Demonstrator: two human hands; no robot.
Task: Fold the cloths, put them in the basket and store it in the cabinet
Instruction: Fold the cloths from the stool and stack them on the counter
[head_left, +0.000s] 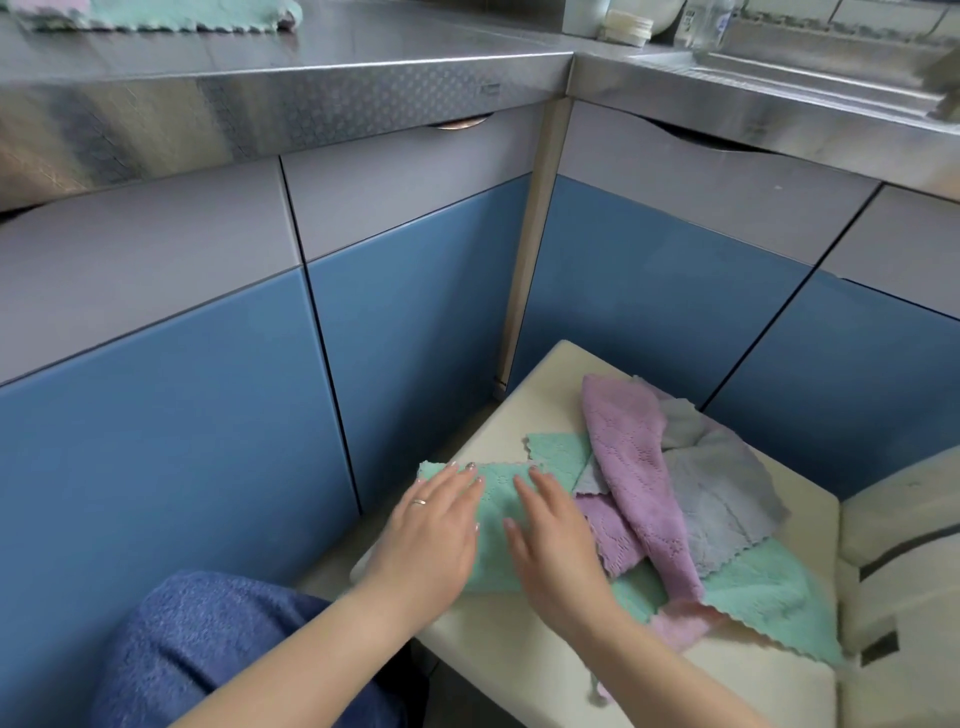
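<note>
A folded mint-green cloth lies on the near left corner of a cream stool seat. My left hand and my right hand both press flat on it with straight fingers, side by side. To the right lies a loose heap: a lilac cloth, a grey cloth, another mint-green cloth and a pink corner. Blue and grey cabinet doors stand shut behind the stool. No basket is in view.
A steel counter runs above the cabinets, with more cloths at its far left and a sink area at the right. A cream chair part stands right of the stool. My blue-clad knee is at the lower left.
</note>
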